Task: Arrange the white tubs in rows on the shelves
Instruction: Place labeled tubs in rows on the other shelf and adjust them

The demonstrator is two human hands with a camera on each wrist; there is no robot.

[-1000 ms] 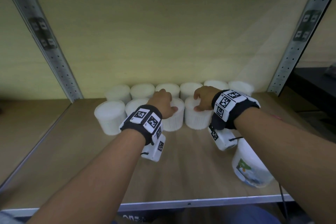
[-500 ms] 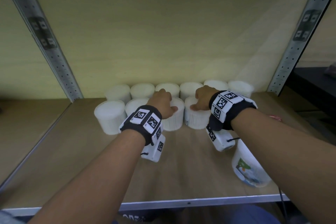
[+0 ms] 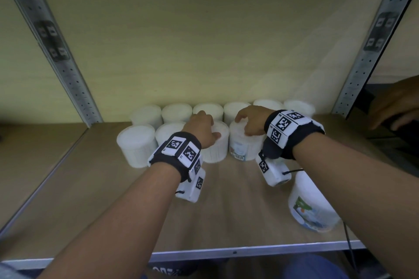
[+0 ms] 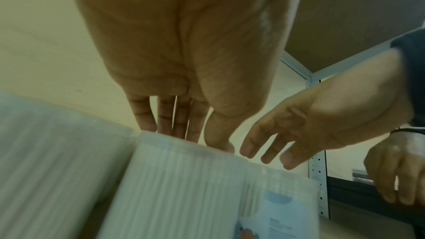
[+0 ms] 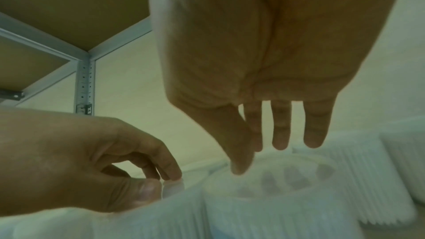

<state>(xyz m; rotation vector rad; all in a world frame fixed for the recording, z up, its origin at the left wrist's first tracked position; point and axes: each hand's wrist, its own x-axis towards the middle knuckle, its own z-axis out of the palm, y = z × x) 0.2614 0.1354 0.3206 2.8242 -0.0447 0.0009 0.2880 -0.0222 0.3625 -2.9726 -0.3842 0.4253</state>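
Note:
White ribbed tubs stand at the back of the wooden shelf (image 3: pixel 113 188): a back row (image 3: pixel 176 112) against the wall and a shorter front row. My left hand (image 3: pixel 204 127) grips the top of the third front tub (image 3: pixel 216 149), fingers and thumb curled on its lid rim (image 5: pixel 172 184). My right hand (image 3: pixel 247 120) hovers over the neighbouring labelled tub (image 3: pixel 243 149). Its fingers (image 5: pixel 280 134) are straight, just above the lid (image 5: pixel 287 175), and the thumb touches the rim. The two tubs stand side by side, touching.
One more labelled tub (image 3: pixel 313 206) sits apart near the front right edge, partly under my right forearm. Perforated metal uprights (image 3: pixel 68 75) (image 3: pixel 367 56) frame the bay. Another person's hand (image 3: pixel 396 102) is outside the right upright. Bare shelf lies in front of the rows.
The right tub has slid a little left against its neighbour, and its label now faces me. My right hand has loosened from it. The left hand has stayed put.

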